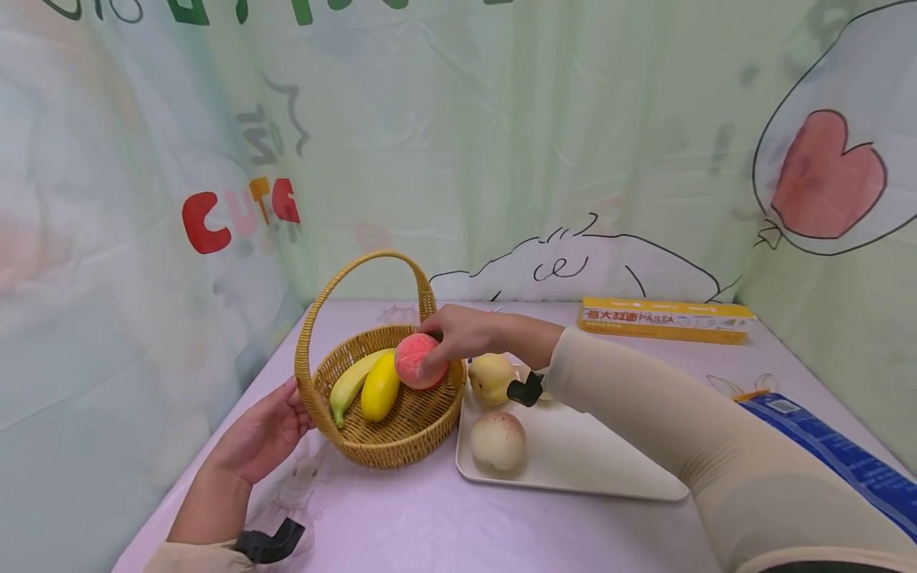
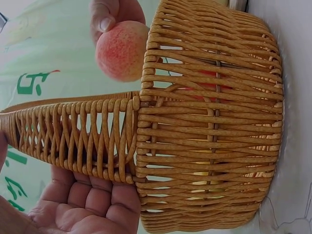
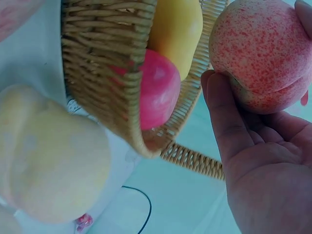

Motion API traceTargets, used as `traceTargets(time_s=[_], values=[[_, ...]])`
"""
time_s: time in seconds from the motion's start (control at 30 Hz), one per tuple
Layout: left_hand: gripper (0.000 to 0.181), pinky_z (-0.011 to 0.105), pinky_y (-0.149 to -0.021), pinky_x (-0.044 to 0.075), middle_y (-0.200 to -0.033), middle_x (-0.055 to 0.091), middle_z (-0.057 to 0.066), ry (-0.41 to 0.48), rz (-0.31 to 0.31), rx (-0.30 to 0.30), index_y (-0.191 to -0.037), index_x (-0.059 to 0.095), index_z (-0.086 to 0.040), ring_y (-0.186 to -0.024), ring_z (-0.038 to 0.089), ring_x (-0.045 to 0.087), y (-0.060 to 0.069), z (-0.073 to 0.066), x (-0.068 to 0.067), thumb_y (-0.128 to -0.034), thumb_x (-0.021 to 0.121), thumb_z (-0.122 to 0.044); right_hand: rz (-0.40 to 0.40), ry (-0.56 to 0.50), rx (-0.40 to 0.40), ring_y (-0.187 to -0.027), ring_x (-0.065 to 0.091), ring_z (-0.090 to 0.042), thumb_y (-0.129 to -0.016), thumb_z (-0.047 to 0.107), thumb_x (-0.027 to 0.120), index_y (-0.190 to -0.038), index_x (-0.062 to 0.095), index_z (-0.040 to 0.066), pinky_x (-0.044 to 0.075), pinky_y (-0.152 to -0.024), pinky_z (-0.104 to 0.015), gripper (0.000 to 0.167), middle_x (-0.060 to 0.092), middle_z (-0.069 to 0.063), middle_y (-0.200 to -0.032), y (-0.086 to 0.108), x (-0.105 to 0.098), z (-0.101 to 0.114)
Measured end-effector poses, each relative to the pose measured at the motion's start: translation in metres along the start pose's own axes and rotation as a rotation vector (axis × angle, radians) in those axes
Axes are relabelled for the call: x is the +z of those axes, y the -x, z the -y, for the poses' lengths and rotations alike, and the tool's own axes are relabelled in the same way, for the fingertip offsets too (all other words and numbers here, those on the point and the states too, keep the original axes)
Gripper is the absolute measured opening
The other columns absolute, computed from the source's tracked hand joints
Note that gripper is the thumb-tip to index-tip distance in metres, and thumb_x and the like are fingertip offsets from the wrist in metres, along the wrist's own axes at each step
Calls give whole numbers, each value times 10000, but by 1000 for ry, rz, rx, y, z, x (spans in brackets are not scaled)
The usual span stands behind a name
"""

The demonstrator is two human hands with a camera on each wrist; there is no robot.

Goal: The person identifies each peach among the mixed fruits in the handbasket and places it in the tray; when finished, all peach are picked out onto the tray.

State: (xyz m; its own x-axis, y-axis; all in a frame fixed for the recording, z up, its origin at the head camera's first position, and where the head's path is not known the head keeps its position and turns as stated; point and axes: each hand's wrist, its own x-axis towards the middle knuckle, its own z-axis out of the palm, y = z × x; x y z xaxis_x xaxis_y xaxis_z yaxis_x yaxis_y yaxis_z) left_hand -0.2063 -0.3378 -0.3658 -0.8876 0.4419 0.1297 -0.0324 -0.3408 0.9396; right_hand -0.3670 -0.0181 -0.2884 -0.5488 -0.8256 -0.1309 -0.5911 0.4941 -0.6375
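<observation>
My right hand (image 1: 469, 330) holds a red-speckled peach (image 1: 415, 360) over the right side of a wicker basket (image 1: 401, 458). Thumb and fingers grip the peach in the right wrist view. At the basket's left side, my left hand (image 1: 261, 438) holds the foot of its arched handle (image 2: 73, 136), the fingers curled behind it. Inside the basket lie a banana (image 1: 349, 390), a smooth yellow oval fruit (image 1: 380, 394) and a shiny pinkish-red fruit (image 3: 161, 92). The head view shows that red fruit mostly hidden under the held peach.
Right of the basket, a pale tray (image 1: 595, 465) carries a whitish peach (image 1: 497, 442), a yellow pear-like fruit (image 1: 493, 378) and something pale partly behind my right wrist. A yellow pasta box (image 1: 666, 320) lies at the back right. A blue packet (image 1: 824, 450) is beyond my right forearm.
</observation>
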Motion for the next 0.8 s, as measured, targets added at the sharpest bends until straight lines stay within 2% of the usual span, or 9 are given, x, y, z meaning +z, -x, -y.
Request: traceTargets(time_s=[0.27,0.53,0.8], values=[[414,234,-966,499,-1205,723,-40,1,-15,4,-1280,623,-198,-1105,116,649,0,1,0,-1156,238,-286,-37,-2,14,-959,639,-150,-842,351,810,-1244,736,174,531,-876,-307,446,748,53,-1008,19,-4,-11],[420,229,-947,499,-1180,729,-38,-10,-37,-6,-1261,639,-192,-1074,110,651,0,2,0,-1156,246,-297,-46,-41,25,-931,637,-168,-818,356,813,-1173,758,188,525,-850,-322,396,751,33,-973,34,-6,-16],[444,236,-950,493,-1190,733,-33,-3,-17,-1,-1269,641,-186,-1084,114,653,0,2,0,-1157,224,-290,-87,-57,62,-964,632,-175,-841,328,802,-1218,738,183,521,-874,-340,409,747,33,-1003,51,-8,-27]])
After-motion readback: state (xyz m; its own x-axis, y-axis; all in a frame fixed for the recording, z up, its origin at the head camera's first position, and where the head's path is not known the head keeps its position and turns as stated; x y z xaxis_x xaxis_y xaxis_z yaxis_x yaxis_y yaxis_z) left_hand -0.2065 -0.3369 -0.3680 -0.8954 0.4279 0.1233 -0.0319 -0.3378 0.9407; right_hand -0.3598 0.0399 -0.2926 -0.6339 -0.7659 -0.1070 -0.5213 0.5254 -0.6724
